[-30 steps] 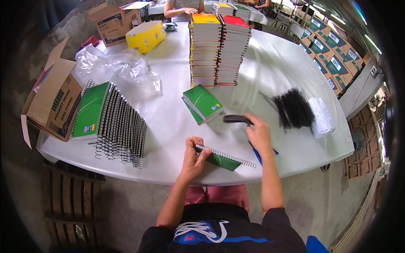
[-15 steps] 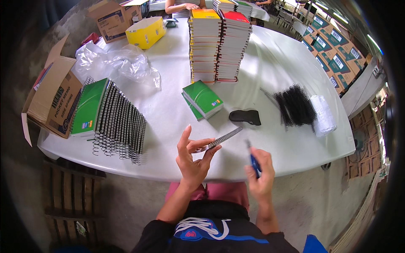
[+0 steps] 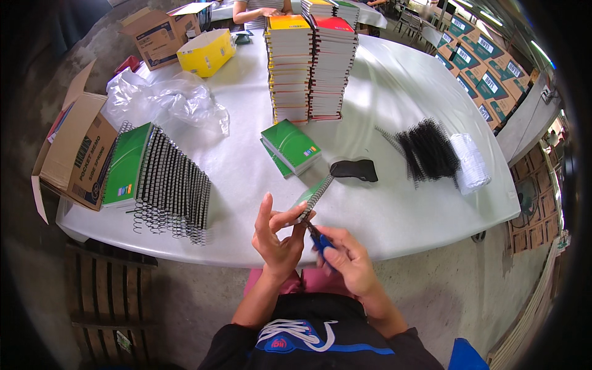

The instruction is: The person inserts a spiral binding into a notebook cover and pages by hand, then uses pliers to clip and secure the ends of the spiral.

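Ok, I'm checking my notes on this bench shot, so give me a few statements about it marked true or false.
1. The left hand holds a spiral-bound notebook up off the table. True.
2. The right hand is empty. False: it holds a blue-handled tool at the notebook's spiral end.
3. Two tall stacks of notebooks stand on the table. True.
4. The loose black spiral coils lie to the person's left. False: they lie to the right, beside a white roll.

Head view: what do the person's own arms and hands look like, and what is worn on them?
Both forearms enter from the lower edge and are bare. The left hand and right hand wear no gloves; no watch, ring or band shows. Short black sleeves end near the elbows, part of a black top with a white looping chest mark and a blue stripe.
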A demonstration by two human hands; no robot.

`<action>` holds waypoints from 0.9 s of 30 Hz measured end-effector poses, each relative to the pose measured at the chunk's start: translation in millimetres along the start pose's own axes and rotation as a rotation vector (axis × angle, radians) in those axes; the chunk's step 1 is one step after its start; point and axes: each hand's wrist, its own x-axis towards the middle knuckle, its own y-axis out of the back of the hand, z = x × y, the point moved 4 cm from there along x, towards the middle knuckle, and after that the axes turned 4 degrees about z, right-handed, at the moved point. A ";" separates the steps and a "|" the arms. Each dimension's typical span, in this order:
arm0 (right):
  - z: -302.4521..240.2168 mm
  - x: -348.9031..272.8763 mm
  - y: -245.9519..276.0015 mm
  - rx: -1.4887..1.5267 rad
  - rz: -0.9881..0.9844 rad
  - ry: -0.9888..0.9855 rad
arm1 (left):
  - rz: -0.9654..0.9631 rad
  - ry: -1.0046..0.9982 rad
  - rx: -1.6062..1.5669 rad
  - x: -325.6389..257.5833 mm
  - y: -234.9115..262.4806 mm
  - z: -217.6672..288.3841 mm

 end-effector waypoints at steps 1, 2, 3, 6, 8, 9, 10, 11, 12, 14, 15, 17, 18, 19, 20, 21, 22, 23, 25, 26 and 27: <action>2.1 0.0 1.5 0.042 0.009 0.010 | -0.006 -0.003 -0.005 -1.6 -0.7 -0.1; 5.8 1.5 0.6 0.086 0.008 0.017 | -0.009 -0.007 0.001 -3.0 1.4 -1.5; 9.3 3.1 -0.7 0.130 0.006 0.024 | 0.005 0.018 -0.021 -4.4 3.2 -4.4; 14.7 10.9 -9.2 0.261 -0.022 0.046 | 0.099 0.171 -0.129 -3.4 8.7 -13.6; 3.2 9.9 11.0 -0.508 0.166 0.324 | 0.226 0.377 -0.266 1.7 14.3 -22.6; -3.2 8.3 23.3 -0.886 0.255 0.475 | 0.281 0.528 -0.424 7.2 17.2 -22.1; -0.5 6.1 41.3 -1.127 0.367 0.396 | 0.291 0.532 -0.461 11.0 18.0 -22.6; 7.1 5.3 58.8 -1.361 0.474 0.314 | 0.306 0.534 -0.491 13.7 21.3 -23.5; 16.7 6.9 75.2 -1.465 0.525 0.257 | 0.319 0.536 -0.524 16.0 23.3 -24.4; 29.8 17.6 94.1 -1.664 0.626 0.150 | 0.340 0.511 -0.544 21.1 30.3 -19.3; 20.1 24.8 81.7 -1.594 0.610 0.167 | 0.332 0.530 -0.572 21.4 35.6 -18.7; -15.7 44.0 40.0 -1.076 0.389 0.465 | 0.328 0.475 -0.611 24.2 43.4 -12.3; -31.7 50.8 18.6 -0.805 0.276 0.579 | 0.314 0.451 -0.602 26.2 49.3 -6.1; -35.0 58.7 2.3 -0.413 0.188 0.469 | 0.300 0.426 -0.591 28.1 55.9 2.0; -42.5 68.2 -15.6 0.035 0.094 0.441 | 0.285 0.399 -0.584 31.4 62.1 8.8; -45.9 78.7 -21.9 0.114 0.055 0.490 | 0.280 0.256 -0.527 39.4 72.7 23.2; -49.5 89.0 -28.3 0.195 0.018 0.538 | 0.237 0.133 -0.372 48.7 85.6 39.2; -61.6 96.6 -47.5 0.184 -0.034 0.548 | 0.197 0.017 -0.208 57.9 103.3 54.6; -96.6 108.8 -97.4 0.150 -0.115 0.566 | 0.201 -0.239 0.229 75.5 134.5 78.1; -108.8 119.1 -118.3 0.071 -0.150 0.591 | 0.296 -0.333 0.354 85.9 149.0 79.1; -128.0 122.5 -141.9 0.000 -0.187 0.602 | 0.388 -0.433 0.474 98.7 160.5 85.9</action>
